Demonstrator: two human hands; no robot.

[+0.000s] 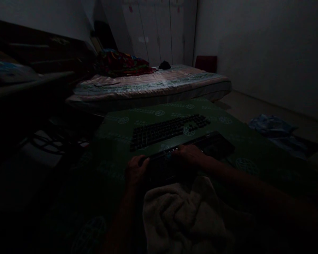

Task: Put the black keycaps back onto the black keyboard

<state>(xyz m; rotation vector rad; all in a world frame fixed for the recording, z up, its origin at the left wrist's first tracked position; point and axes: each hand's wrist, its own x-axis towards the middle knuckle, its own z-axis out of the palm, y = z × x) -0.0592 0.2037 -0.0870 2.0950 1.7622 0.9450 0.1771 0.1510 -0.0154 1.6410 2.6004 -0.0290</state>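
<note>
A black keyboard base (216,144) lies across the green table, its right end towards the far side. At its left end my left hand (136,169) is closed around the edge, with the thumb on top. My right hand (190,155) is over the middle of the base with its fingers bent down and together. Something small and bluish shows at those fingertips, too dark to name. Just beyond the base, black keycaps (159,131) are laid out in keyboard order. A crumpled light cloth (182,218) is nearest me, below the base.
The green table sheet (113,135) bears pale globe prints. Behind it stands a bed (175,82) with a red patterned blanket (122,63). Bluish cloth (272,125) lies on the floor at right. A dark shelf (29,83) is at left. The room is very dim.
</note>
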